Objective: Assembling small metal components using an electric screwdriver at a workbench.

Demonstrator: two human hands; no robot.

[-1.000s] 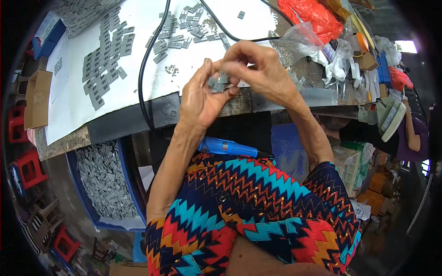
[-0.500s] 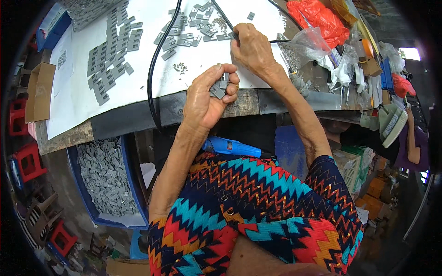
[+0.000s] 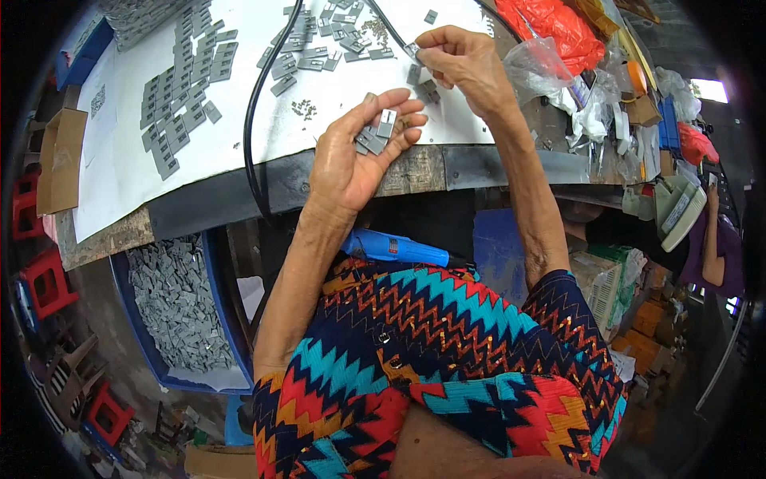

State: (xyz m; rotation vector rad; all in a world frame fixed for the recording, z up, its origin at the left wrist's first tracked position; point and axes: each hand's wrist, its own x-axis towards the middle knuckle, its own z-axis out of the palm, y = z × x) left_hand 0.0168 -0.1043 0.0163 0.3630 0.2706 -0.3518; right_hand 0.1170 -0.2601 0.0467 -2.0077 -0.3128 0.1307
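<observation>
White paper [image 3: 223, 148] covers most of the counter [image 3: 231, 198], whose near edge is a dark strip with worn wood showing in places. Past its left end, red stools [image 3: 49, 289] stand on the floor, and a cardboard box [image 3: 65, 164] sits by its left edge. At the right are a red plastic bag [image 3: 554, 36], clear bags and loose clutter; farther right, another person's arm [image 3: 712, 247] shows.

From my head view, my left hand [image 3: 343, 164] is palm up above the near edge of the counter, its fingers loosely curled around a few flat grey pieces [image 3: 369, 141]. My right hand [image 3: 471, 68] is farther out and to the right, its thumb and first finger pinching one grey part [image 3: 412, 49]. A couple of similar pieces lie between my hands, just beneath the right one.

On the left of the paper, more of them lie in slanting, overlapping rows [image 3: 177, 104]; a looser scatter [image 3: 339, 36] spreads at the far middle, with tiny metal bits [image 3: 304, 108] nearer me. A black cable [image 3: 248, 148] runs between these groups. Below the counter, a blue bin [image 3: 120, 283] full of grey pieces stands at left, and a blue tool [image 3: 399, 248] lies near my patterned shirt [image 3: 447, 319].
</observation>
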